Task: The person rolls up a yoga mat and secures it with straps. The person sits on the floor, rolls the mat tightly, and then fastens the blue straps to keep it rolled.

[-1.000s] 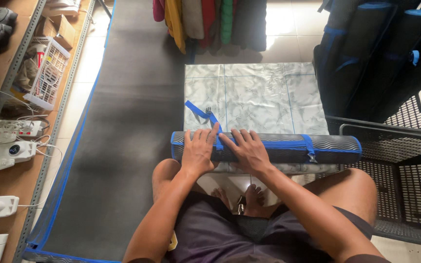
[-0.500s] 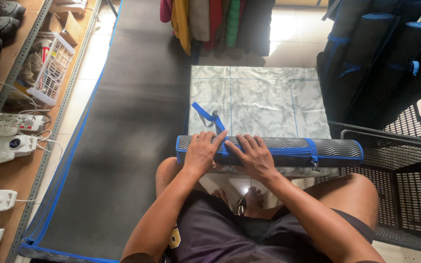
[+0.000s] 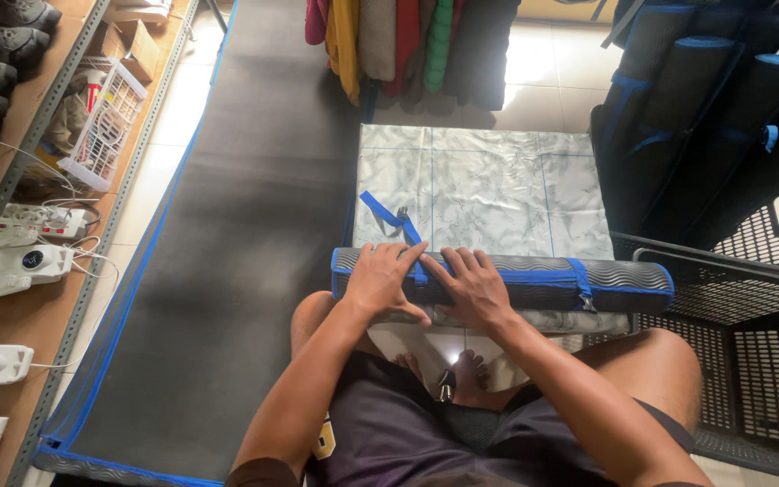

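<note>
A person sits cross-legged on the floor with a rolled mat point(image 3: 534, 281), dark grey with blue edging, lying crosswise just in front of the knees. The roll rests on the near edge of a marbled grey sheet point(image 3: 498, 194) spread flat on the pale tiles beyond it. The left hand point(image 3: 382, 281) lies palm down on the left part of the roll, fingers close together and pressed flat over its top. The right hand point(image 3: 471, 289) sits just beside it, touching the roll too, its fingers spread a little and pointing toward the left hand; neither hand grips anything, both simply press on the roll. Between the two hands a loose blue strap point(image 3: 391, 216) runs up from the roll and trails across the marbled sheet. A second blue strap point(image 3: 581, 281) is cinched around the roll toward its right end. To the left of the roll a long dark mat point(image 3: 227, 225) with blue border lies unrolled along the floor, and beyond that a wooden shelf point(image 3: 2, 225) carries white devices and cables. To the right of the roll stands a black perforated crate point(image 3: 750, 325), with more rolled mats point(image 3: 696, 90) leaning upright behind it.
</note>
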